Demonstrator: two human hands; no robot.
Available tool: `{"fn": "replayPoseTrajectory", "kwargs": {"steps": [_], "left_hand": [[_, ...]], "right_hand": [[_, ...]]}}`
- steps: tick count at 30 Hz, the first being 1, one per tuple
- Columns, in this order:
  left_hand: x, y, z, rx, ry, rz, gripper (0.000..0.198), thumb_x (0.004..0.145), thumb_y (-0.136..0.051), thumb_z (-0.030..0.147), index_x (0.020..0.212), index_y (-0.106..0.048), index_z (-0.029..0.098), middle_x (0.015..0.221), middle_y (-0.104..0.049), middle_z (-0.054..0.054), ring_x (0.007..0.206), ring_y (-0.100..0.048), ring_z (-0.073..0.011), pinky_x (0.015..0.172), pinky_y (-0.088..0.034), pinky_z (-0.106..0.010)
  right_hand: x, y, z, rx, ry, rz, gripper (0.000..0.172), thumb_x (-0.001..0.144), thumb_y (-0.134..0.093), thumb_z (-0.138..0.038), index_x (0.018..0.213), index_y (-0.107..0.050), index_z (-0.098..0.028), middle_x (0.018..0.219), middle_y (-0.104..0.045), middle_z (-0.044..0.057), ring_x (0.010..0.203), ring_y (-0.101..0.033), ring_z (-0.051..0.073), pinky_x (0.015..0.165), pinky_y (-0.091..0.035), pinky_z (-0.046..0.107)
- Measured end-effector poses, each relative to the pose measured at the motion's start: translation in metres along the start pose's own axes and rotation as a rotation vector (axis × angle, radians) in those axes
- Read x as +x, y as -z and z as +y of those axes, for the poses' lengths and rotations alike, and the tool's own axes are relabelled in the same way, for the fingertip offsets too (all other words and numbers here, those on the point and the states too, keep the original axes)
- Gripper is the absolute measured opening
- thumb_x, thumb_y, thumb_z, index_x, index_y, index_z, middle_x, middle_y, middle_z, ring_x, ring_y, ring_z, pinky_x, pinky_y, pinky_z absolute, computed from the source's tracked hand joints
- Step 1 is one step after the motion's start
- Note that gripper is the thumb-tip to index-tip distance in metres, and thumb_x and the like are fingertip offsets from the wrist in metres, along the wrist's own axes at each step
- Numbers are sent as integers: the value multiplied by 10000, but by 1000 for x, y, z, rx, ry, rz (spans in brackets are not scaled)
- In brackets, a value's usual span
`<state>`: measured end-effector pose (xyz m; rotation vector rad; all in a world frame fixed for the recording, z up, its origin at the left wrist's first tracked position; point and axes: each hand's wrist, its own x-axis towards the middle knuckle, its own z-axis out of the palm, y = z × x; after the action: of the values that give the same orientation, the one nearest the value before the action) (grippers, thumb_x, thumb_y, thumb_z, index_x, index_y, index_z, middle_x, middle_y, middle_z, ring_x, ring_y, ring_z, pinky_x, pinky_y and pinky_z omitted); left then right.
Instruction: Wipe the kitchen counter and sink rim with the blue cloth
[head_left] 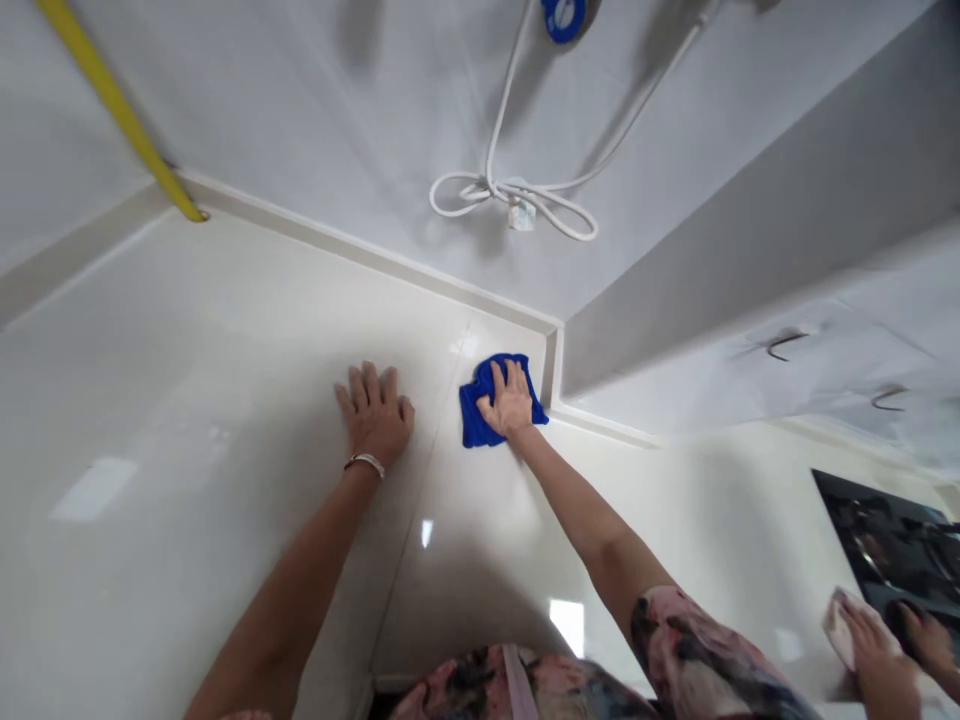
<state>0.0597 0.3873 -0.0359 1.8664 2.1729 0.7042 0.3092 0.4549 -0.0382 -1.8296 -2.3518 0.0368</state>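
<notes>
A blue cloth point(474, 418) lies spread on the glossy white countertop point(225, 340), close to the inner corner of the wall. My right hand point(510, 400) presses flat on top of it, fingers spread, hiding the cloth's middle. To the left, my left hand point(375, 415) rests palm down on the bare counter with fingers apart and holds nothing. A pale bracelet point(365, 462) circles that wrist.
Against the wall hangs a looped white cable point(489, 188) with a plug. A yellow pipe point(112, 100) meets the counter at the back left. Hooks point(784, 347) stick out at right. Another person's hand point(874, 645) holds a pale cloth beside a black cooktop point(862, 520).
</notes>
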Motion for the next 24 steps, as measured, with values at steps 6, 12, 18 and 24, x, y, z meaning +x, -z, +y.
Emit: {"fn": "replayPoseTrajectory", "kwargs": {"steps": [6, 12, 18, 24], "left_hand": [[1, 2, -3, 68, 12, -55, 652, 1015, -409, 345, 1609, -417, 74, 1756, -164, -239, 1643, -7, -424, 1296, -45, -714], [2, 3, -9, 91, 13, -101, 630, 1021, -373, 299, 1612, -416, 84, 1755, -185, -227, 1644, -29, -417, 1296, -45, -720], [7, 4, -11, 82, 2, -58, 616, 997, -352, 249, 1582, -473, 102, 1734, -269, -212, 1645, -87, -397, 1292, -88, -724], [9, 8, -4, 82, 5, -50, 631, 982, -362, 243, 1582, -475, 84, 1728, -291, -214, 1633, -143, -419, 1291, -89, -722]], "right_hand": [[92, -15, -2, 51, 1, -23, 804, 900, -551, -399, 1597, -377, -39, 1681, -327, 248, 1574, -222, 474, 1274, -215, 657], [95, -20, -28, 289, 287, -78, 759, 809, -616, -313, 1533, -505, -114, 1663, -422, 162, 1593, -263, 375, 1320, -202, 552], [3, -14, -74, 517, 561, -116, 626, 753, -627, -299, 1368, -666, -192, 1519, -610, 108, 1502, -464, 290, 1299, -297, 485], [-101, -4, -79, 554, 533, -101, 624, 714, -619, -276, 1327, -698, -187, 1479, -645, 105, 1491, -487, 277, 1295, -322, 472]]}}
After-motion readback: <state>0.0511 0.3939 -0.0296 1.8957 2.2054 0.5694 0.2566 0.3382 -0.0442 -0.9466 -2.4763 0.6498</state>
